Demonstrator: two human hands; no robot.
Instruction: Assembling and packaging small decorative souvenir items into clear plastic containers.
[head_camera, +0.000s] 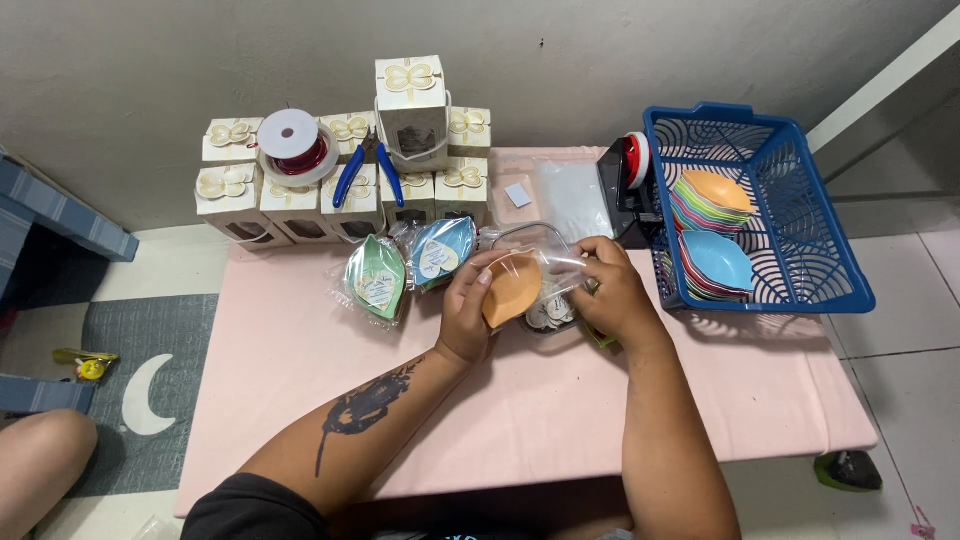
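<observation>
My left hand (465, 310) grips an orange leaf-shaped dish (512, 290) that sits inside a clear plastic bag (540, 262). My right hand (612, 290) pinches the bag's right side. Both hands are over the middle of a low pink table (300, 400). Just left of them lie two wrapped dishes, one green (377, 278) and one blue (440, 252), each with a heart-shaped tag. Under my hands a clear container with small round pieces (550, 314) is partly hidden.
A blue plastic basket (800, 250) at the right holds stacks of coloured leaf dishes. Cream gift boxes (330, 190) line the wall, with a spool of red ribbon (292, 140) and blue-handled pliers (367, 170) on them. A black tape dispenser (622, 175) stands beside the basket.
</observation>
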